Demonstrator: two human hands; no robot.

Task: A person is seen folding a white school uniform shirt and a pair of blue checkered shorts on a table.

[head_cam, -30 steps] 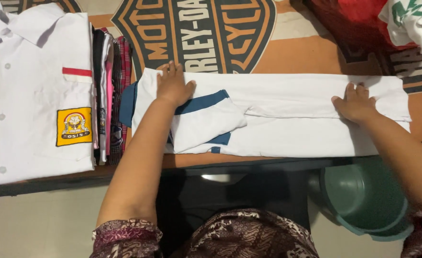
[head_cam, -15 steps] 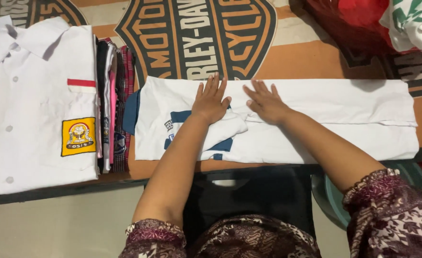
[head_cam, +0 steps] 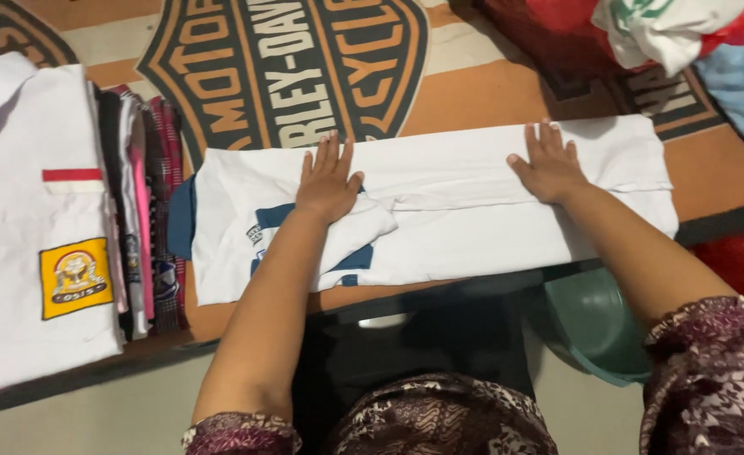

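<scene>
A folded white shirt with blue trim (head_cam: 473, 227) lay flat along the near edge of the table (head_cam: 709, 173), both hands pressed open on top of it. The left hand (head_cam: 328, 181) rested palm down, fingers spread, near the collar end; the right hand (head_cam: 549, 164) lay flat toward the opposite end. Just beside the shirt, toward the table's left edge, stood a stack of folded clothes (head_cam: 140, 211) and a white uniform shirt with a yellow badge (head_cam: 26, 219). A green basin (head_cam: 599, 324) sat below the near edge.
</scene>
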